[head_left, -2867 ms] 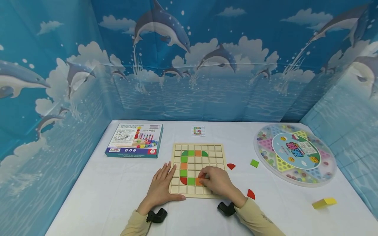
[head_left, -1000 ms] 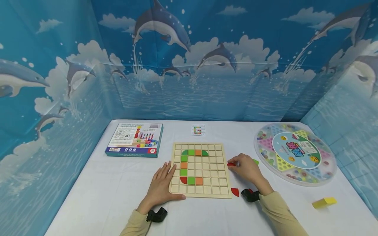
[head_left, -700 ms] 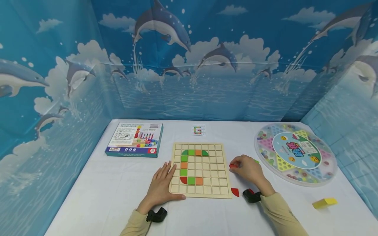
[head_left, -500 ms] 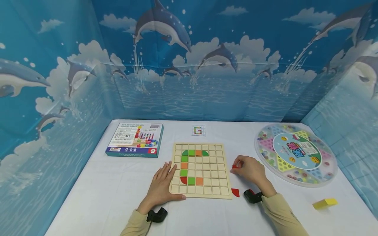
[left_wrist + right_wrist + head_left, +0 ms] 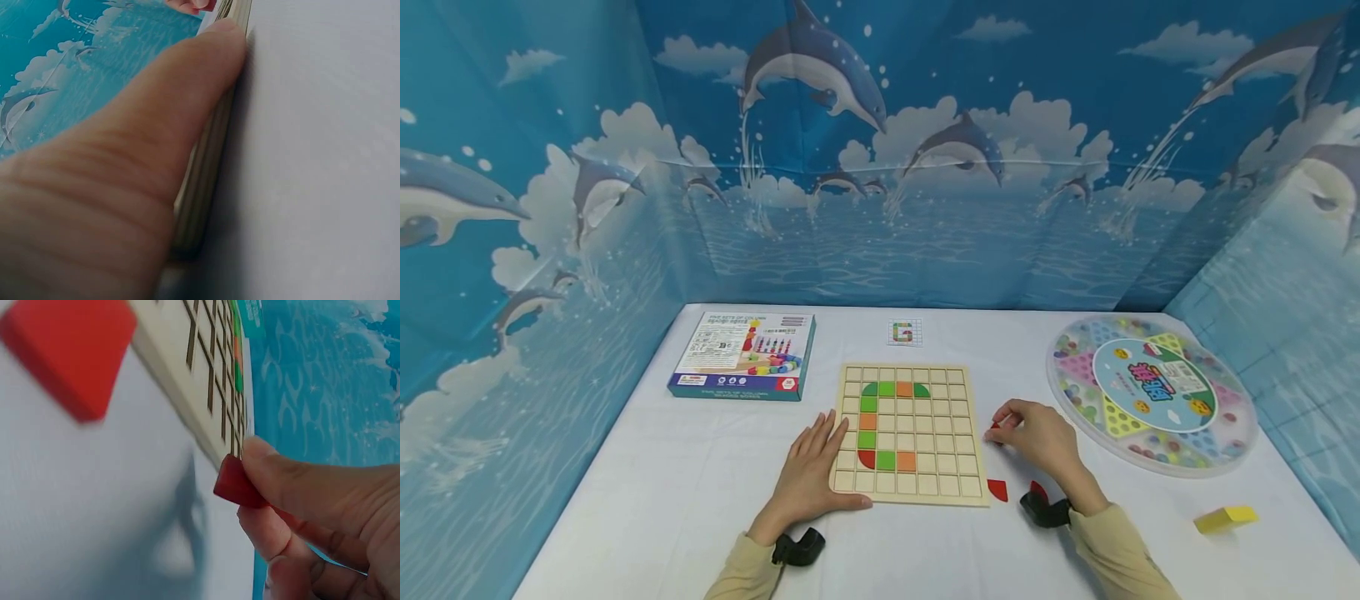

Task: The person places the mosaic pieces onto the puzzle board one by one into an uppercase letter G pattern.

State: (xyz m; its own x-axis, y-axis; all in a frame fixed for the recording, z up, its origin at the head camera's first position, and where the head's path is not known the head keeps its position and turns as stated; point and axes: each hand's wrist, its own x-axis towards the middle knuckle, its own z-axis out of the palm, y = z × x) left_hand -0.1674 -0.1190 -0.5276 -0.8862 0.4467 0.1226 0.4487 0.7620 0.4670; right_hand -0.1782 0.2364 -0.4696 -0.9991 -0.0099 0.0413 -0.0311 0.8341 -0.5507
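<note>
A wooden grid board lies on the white table, with green, orange and red tiles along its left columns and in two of its rows. My left hand rests at the board's left side with straight fingers; in the left wrist view its thumb lies along the board's edge. Right of the board, my right hand pinches a red quarter-circle tile between thumb and forefinger. Another red quarter-circle tile lies by the board's near right corner. A further red tile is partly covered by the wrist camera.
A pattern card showing a letter G lies behind the board. To the left is a boxed toy set; to the right, a round marble game. A yellow block stands near the right. A dolphin-print curtain surrounds the table.
My right hand has left the orange tile on the board, moved right and picked up a red quarter-circle tile, then drawn slightly nearer and rightward. My left hand has stayed in place.
</note>
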